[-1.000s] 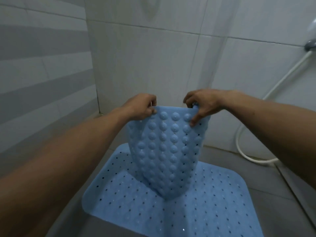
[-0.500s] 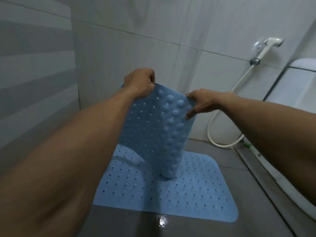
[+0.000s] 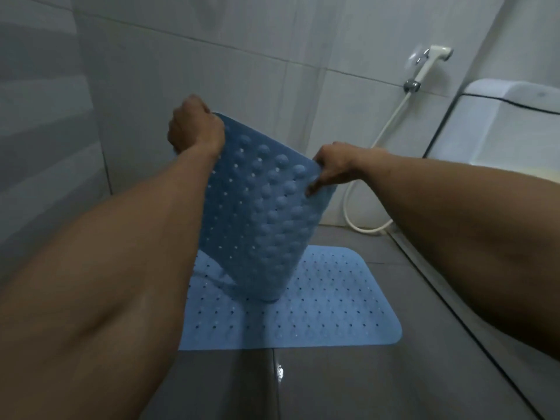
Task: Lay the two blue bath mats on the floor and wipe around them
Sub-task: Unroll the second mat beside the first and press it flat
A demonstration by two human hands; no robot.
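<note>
I hold one blue bath mat (image 3: 263,213) up in the air by its top edge, its suction-cup side facing me. My left hand (image 3: 194,128) grips the upper left corner and my right hand (image 3: 333,168) pinches the right corner, lower than the left. The mat hangs tilted, its bottom edge just above or touching the second blue bath mat (image 3: 330,310). That second mat lies flat on the dark grey floor (image 3: 363,386), partly hidden behind my left forearm.
Tiled walls (image 3: 242,31) close the corner at left and ahead. A white spray nozzle (image 3: 430,59) with its hose (image 3: 357,219) hangs on the far wall. A white toilet (image 3: 500,128) stands at right. A wet spot (image 3: 280,372) glints on the floor tiles.
The view has swung right, bringing the toilet in. My left hand has risen above the right, so the held mat now hangs tilted and further left over the floor mat.
</note>
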